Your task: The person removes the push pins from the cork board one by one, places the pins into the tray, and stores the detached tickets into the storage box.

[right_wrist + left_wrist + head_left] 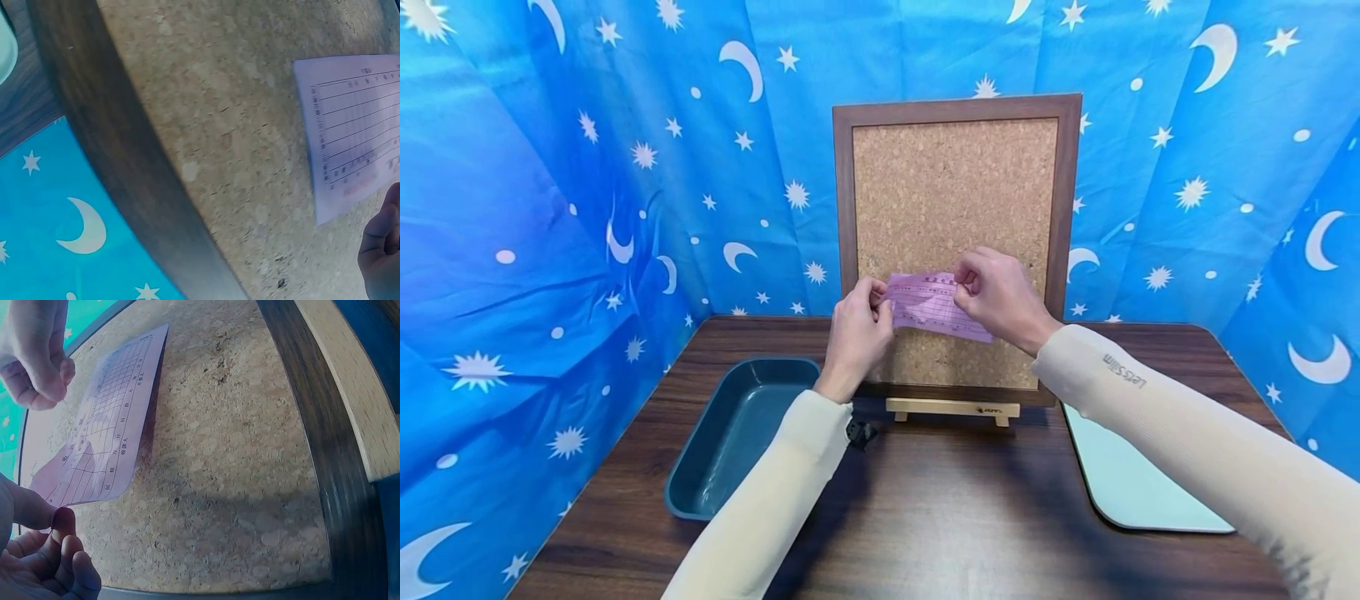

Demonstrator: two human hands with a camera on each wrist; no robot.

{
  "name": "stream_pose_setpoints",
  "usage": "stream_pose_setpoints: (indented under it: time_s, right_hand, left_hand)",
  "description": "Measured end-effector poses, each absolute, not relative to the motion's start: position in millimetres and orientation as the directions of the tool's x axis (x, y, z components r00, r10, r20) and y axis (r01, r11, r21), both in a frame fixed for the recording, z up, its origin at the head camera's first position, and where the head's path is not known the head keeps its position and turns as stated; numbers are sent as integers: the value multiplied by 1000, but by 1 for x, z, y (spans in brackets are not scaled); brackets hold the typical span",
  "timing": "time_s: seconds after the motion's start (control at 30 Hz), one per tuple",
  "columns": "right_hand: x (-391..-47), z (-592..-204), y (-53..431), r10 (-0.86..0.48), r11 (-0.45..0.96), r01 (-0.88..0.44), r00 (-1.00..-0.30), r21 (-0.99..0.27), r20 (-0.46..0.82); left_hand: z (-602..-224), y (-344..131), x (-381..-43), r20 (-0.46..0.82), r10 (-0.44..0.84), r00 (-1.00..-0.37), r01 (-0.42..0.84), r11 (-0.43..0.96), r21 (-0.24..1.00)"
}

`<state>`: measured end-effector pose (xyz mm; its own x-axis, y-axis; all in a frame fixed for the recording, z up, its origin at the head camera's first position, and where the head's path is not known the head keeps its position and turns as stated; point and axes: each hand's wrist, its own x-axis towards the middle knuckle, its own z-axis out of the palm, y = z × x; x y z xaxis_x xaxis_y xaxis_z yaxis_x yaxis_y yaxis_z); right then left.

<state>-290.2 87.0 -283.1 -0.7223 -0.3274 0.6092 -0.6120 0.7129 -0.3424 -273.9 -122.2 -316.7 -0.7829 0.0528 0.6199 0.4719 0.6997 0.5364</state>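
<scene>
A pink printed slip of paper [936, 307] with ruled lines and a grid lies against the lower part of a cork board [955, 192]. Its left end is pinched between the thumb and forefinger of my left hand [859, 329]. My right hand [1000, 292] is at the slip's upper edge, thumb and fingers pressed together. In the left wrist view, a thin pale pin-like tip [65, 402] sticks out from those fingertips; I cannot tell exactly what it is. The right wrist view shows the slip's free end [350, 137] standing slightly off the cork, with fingers [382, 234] below it.
The board's brown wooden frame [1070, 200] stands on a small light wooden stand [951, 408]. At the left on the dark wood table [947, 517] is a deep teal tray [681, 475]. A pale mint board [1142, 483] lies at the right, partly under my right forearm. Blue star-patterned cloth [760, 167] hangs behind.
</scene>
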Motion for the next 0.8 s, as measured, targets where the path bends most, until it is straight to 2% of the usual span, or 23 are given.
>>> stream_pose_setpoints:
  time_s: [0.33, 0.6, 0.8]
  right_hand:
    - [-283, -284, 103, -300, 729, -584, -741, -358, 601]
    - [-282, -288, 114, -306, 702, -635, -678, -322, 668]
    - [-278, -292, 125, -295, 705, -626, -685, -332, 666]
  left_hand:
    - [-315, -143, -262, 610, 51, -790, 445, 732, 516]
    - [-316, -163, -248, 608, 46, -792, 436, 741, 511]
    - [-310, -177, -239, 614, 13, -789, 424, 735, 529]
